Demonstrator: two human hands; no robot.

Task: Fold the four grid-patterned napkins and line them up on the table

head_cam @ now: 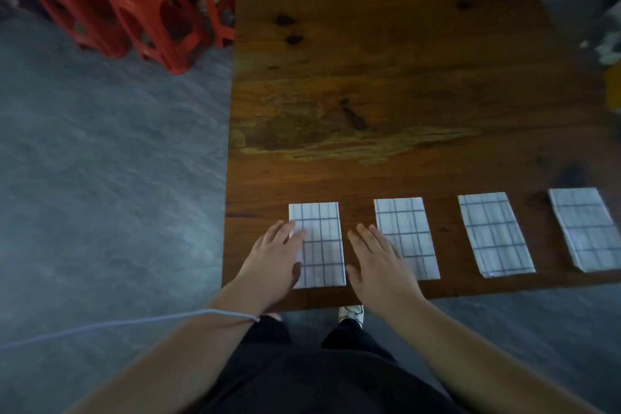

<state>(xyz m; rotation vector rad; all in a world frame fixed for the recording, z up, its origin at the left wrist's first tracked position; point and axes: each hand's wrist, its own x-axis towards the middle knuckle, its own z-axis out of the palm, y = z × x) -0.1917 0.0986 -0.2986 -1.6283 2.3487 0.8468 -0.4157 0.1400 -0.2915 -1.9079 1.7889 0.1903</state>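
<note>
Four folded napkins [494, 233] sit in a row on the tabletop [403, 94], so the job looks done, and the left hand [275, 257] and right hand [379, 264] are flat, fingers [297, 232] straight, holding nothing.

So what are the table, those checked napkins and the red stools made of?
Table: wood, seemingly varnished; grain, dark knots and a worn pale patch show. Napkins: probably thin woven cloth, matte, folded flat; paper is possible. Stools: glossy moulded plastic, apparently.

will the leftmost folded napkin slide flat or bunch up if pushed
The leftmost napkin looks thin, soft cloth, so probably light and floppy. On the smooth wooden table it likely slides, though its layers may shift.
</note>
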